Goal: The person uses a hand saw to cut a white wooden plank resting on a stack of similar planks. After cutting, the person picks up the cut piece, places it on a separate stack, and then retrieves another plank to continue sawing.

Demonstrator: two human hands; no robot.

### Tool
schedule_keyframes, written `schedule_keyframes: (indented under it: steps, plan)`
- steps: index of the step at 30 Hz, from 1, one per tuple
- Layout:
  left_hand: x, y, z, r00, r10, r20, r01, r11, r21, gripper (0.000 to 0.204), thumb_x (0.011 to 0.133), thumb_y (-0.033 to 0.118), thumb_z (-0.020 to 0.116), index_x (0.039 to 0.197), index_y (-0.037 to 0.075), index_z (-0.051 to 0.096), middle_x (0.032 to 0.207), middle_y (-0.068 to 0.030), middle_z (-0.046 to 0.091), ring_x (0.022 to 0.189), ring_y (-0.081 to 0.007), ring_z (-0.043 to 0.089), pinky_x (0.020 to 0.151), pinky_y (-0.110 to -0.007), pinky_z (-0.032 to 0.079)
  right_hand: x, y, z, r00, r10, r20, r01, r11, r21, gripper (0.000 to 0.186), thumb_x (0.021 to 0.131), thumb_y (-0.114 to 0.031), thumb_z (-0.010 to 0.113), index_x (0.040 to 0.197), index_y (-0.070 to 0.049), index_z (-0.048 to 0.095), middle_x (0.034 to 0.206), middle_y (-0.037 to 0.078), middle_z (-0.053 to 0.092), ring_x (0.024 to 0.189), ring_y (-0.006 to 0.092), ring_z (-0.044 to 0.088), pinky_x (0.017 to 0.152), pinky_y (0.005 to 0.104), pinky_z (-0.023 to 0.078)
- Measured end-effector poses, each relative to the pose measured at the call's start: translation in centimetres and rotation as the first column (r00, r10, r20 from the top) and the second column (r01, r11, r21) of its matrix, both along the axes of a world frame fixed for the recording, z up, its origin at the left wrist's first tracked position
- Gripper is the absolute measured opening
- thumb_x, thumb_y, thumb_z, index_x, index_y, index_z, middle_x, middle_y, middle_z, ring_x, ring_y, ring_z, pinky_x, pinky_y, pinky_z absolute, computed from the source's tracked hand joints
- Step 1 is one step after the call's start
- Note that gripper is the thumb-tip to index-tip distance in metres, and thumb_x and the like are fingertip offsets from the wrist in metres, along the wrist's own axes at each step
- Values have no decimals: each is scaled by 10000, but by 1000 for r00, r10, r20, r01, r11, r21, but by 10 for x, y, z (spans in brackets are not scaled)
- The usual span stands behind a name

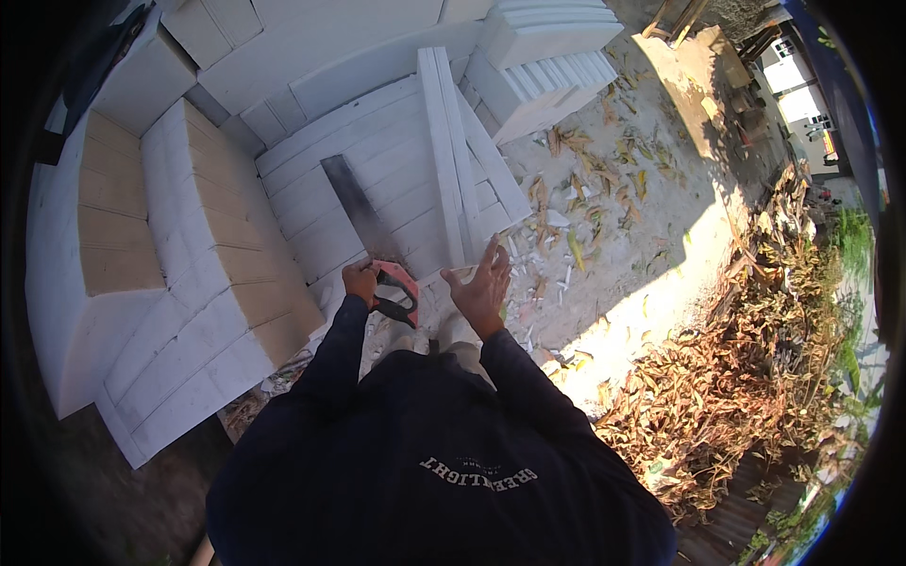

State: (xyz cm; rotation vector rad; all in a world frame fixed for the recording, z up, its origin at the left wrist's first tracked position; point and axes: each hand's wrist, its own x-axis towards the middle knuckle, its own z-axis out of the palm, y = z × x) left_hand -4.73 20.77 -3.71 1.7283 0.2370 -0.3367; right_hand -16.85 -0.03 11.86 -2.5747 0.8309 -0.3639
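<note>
My left hand (pixel 360 281) is closed on a hand saw by the left side of its handle, near the blade. The saw's handle (pixel 400 283) is red and black, and its long dark blade (pixel 357 200) points away over the white block surface, blurred near the handle. To the right, my right hand (pixel 483 291) is open with fingers spread and nothing visible in it. Its fingertips are close to the near end of two long, narrow white strips (pixel 445 160) lying side by side. Whether they touch the strips I cannot tell.
Large white blocks (pixel 203 245) are stacked at the left, with more white slabs (pixel 547 80) at the back right. White chips (pixel 557 219) and dry leaves litter the ground on the right. A big heap of brown leaves (pixel 717 377) lies at the lower right.
</note>
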Motion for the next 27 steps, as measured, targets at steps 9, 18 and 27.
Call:
schedule_keyframes:
  steps: [9, 18, 27]
  plan:
    - [19, 35, -91, 978, -204, 40, 156, 847, 509, 241, 847, 183, 673, 917, -22, 779, 816, -249, 737, 776, -326, 737, 751, -430, 550, 27, -14, -20, 988, -54, -144, 97, 945, 312, 1130, 761, -392, 886, 1549, 82, 230, 1479, 296, 397, 1389, 464, 405, 1103, 550, 375]
    - [-13, 21, -74, 995, -26, 100, -74, 503, 861, 280, 873, 236, 687, 1011, 1, 750, 975, -181, 751, 943, -359, 720, 835, -469, 541, 13, -16, -43, 979, -38, 199, -33, 939, 343, 1053, 765, -360, 893, 1511, 67, 285, 1506, 297, 347, 1409, 476, 376, 1129, 552, 360]
    - [-9, -62, -59, 991, -130, -20, 131, 988, 81, 303, 987, 306, 661, 1062, 15, 705, 861, -96, 722, 689, -206, 692, 622, -366, 554, 24, -23, -68, 987, -63, 145, -5, 903, 429, 1001, 741, -290, 877, 1494, 47, 310, 1426, 313, 457, 1330, 485, 472, 1074, 514, 441]
